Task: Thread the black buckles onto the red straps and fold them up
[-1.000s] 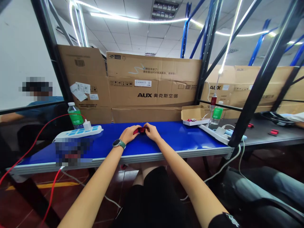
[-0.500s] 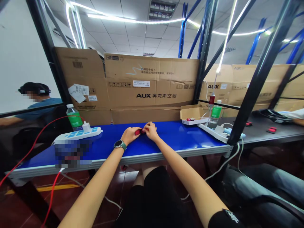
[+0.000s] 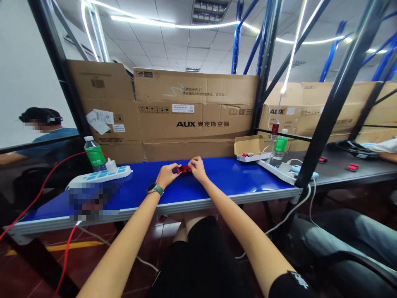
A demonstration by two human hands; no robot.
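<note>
A small red object with dark parts (image 3: 183, 169) lies low over the blue tabletop (image 3: 235, 180), near the table's far half. My left hand (image 3: 166, 175) grips its left end with the fingers. My right hand (image 3: 197, 169) pinches its right end. The fingers hide much of the object, so its exact shape is hidden. A watch sits on my left wrist.
A white power strip (image 3: 99, 174) and a green-labelled water bottle (image 3: 94, 154) stand to the left. On the right are an open small carton (image 3: 248, 150), a second strip (image 3: 277, 170) and a bottle (image 3: 281, 145). Cardboard cartons form the back; a red cable runs left.
The whole scene has shifted slightly up and left in the view. Both hands stay on the red object, with little visible change in their grip.
</note>
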